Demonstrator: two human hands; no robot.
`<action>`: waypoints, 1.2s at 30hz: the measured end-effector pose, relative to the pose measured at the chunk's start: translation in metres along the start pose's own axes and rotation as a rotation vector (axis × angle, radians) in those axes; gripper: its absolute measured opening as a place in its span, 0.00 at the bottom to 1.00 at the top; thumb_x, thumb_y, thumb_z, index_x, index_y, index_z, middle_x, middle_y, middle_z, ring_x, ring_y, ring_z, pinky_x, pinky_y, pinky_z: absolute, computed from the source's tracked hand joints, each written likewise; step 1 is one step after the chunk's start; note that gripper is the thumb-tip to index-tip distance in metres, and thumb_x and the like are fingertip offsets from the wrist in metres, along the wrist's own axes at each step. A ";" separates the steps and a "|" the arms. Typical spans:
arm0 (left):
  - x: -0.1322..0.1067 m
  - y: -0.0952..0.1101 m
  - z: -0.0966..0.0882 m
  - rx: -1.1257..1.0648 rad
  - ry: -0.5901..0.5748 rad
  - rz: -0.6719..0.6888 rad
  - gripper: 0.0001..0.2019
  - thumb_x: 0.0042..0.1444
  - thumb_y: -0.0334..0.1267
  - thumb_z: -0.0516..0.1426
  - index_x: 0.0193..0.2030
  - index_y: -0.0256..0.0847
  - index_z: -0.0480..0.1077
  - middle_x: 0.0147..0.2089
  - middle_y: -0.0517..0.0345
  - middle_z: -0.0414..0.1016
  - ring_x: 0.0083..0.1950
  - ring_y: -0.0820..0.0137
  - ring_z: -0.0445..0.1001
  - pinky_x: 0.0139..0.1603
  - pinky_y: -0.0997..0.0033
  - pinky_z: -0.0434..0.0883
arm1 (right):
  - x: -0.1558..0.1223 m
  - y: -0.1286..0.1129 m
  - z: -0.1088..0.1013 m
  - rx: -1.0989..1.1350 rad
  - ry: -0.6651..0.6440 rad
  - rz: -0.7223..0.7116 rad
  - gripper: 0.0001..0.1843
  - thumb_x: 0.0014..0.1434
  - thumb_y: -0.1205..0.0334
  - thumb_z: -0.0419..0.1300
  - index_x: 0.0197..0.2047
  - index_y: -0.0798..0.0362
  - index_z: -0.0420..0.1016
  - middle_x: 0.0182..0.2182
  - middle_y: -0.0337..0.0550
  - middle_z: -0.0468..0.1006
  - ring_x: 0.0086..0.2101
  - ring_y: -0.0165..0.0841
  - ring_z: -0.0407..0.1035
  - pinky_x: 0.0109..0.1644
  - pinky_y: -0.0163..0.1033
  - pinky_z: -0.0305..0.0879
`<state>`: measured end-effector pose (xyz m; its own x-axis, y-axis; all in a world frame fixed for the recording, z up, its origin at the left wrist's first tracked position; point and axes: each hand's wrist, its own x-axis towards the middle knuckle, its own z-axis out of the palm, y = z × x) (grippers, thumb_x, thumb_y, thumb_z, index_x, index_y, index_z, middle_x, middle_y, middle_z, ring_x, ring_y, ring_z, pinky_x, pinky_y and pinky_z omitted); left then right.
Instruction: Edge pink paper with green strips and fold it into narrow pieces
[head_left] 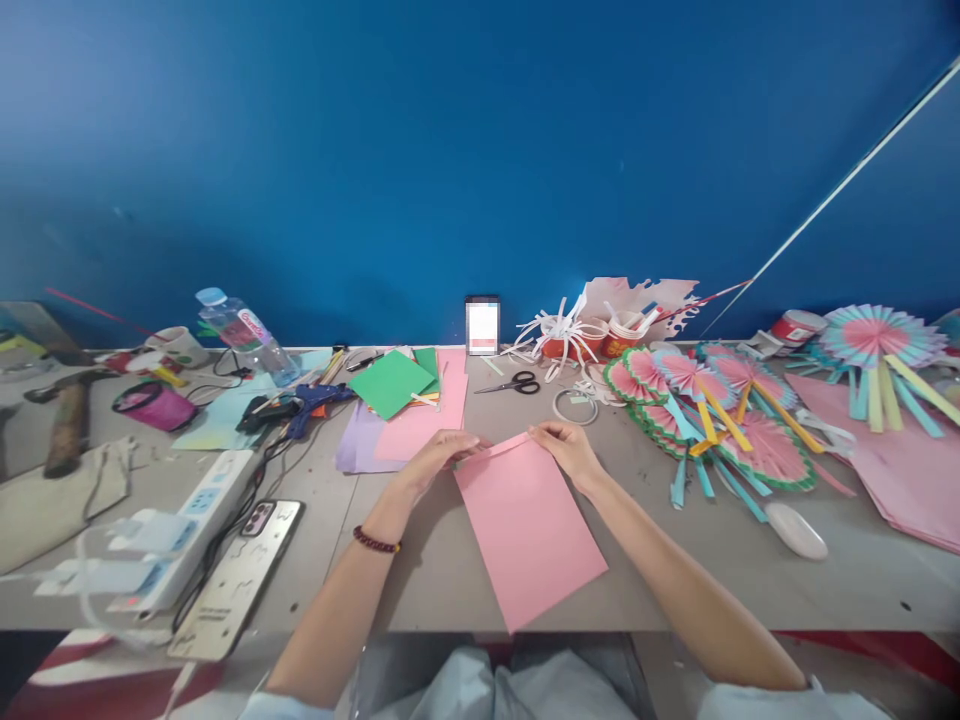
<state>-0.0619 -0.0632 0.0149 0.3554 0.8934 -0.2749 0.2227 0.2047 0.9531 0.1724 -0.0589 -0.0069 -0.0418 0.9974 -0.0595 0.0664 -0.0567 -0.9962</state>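
Observation:
A pink sheet of paper (531, 535) lies at a slant on the table in front of me, with a narrow folded strip along its far edge. At the left end of that strip is my left hand (444, 452), its fingers closed on the paper. My right hand (564, 446) pinches the right end of the same edge between thumb and fingers. The near corner of the sheet reaches the table's front edge. Just beyond my hands lie black-handled scissors (523, 382) and a roll of tape (575, 406).
Green paper (391, 383) and pink and lilac sheets lie behind my left hand. Leftward are a glue gun (311, 403), a bottle (247, 335), a power strip (199, 530), a phone (238, 580) and a hammer (69, 425). Pleated paper rosettes (769, 448) and a white mouse (796, 530) are at right.

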 end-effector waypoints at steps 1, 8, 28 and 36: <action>0.000 0.001 0.001 0.017 -0.034 -0.004 0.22 0.50 0.52 0.59 0.41 0.34 0.77 0.33 0.52 0.77 0.30 0.72 0.69 0.25 0.76 0.59 | -0.002 0.000 0.002 -0.019 -0.043 0.008 0.24 0.42 0.41 0.66 0.20 0.56 0.72 0.17 0.33 0.61 0.22 0.24 0.52 0.25 0.34 0.45; 0.000 -0.003 0.022 0.100 -0.075 0.103 0.20 0.47 0.51 0.62 0.36 0.34 0.78 0.36 0.51 0.80 0.33 0.69 0.72 0.32 0.75 0.65 | -0.013 0.000 0.012 -0.076 -0.157 0.005 0.22 0.48 0.44 0.63 0.22 0.57 0.70 0.18 0.33 0.60 0.23 0.25 0.51 0.27 0.34 0.47; 0.001 -0.009 0.028 0.087 -0.023 0.112 0.19 0.43 0.51 0.64 0.32 0.34 0.78 0.29 0.54 0.77 0.30 0.70 0.71 0.31 0.74 0.65 | -0.017 -0.001 0.019 -0.132 -0.157 -0.022 0.21 0.48 0.46 0.62 0.22 0.57 0.71 0.19 0.35 0.65 0.24 0.26 0.55 0.27 0.34 0.50; 0.001 -0.006 0.033 0.172 0.033 0.142 0.21 0.49 0.54 0.59 0.26 0.33 0.75 0.20 0.62 0.66 0.23 0.77 0.59 0.24 0.76 0.55 | -0.020 0.001 0.022 -0.220 -0.165 -0.113 0.20 0.51 0.46 0.60 0.22 0.56 0.73 0.19 0.36 0.68 0.23 0.26 0.57 0.27 0.33 0.51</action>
<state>-0.0327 -0.0764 0.0048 0.3647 0.9217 -0.1323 0.3254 0.0069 0.9456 0.1511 -0.0797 -0.0084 -0.2215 0.9749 0.0239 0.2662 0.0840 -0.9602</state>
